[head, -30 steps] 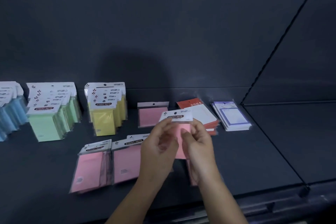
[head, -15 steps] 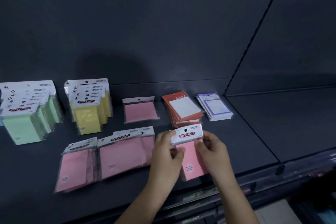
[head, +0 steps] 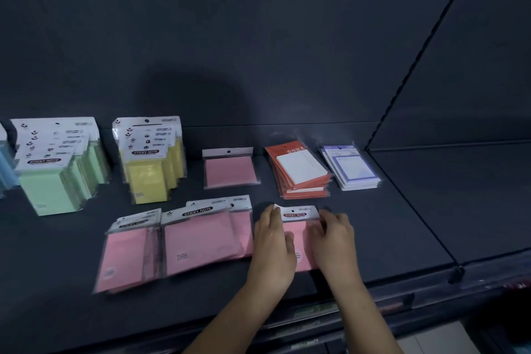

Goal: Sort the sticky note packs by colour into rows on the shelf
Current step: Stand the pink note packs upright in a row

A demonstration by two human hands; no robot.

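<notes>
Head view: at the far left edge a sliver of blue packs (head: 5, 169) shows, too cropped to count. Next comes a green row (head: 54, 178) of roughly six overlapping packs, then a yellow row (head: 149, 169) of about five, each stepped one behind another toward the back of the shelf (head: 402, 224). In front lie loose pink packs: a left pile (head: 126, 253) of at least two and a middle pile (head: 201, 238) of seemingly three, with one single pink pack (head: 230, 171) lying flat further back. The left hand (head: 273, 244) and right hand (head: 334, 238) pinch one more pink pack (head: 298, 234) by its side edges, just right of the middle pile; whether it already rests on the shelf I cannot tell. Behind it sit a red stack (head: 301, 172) of perhaps five and a purple-bordered stack (head: 352, 168) of about four. The step in hand looks like setting this pink pack into a front pink row. Next, I judge, it wants laying flat, squaring beside its neighbour, then letting go.
</notes>
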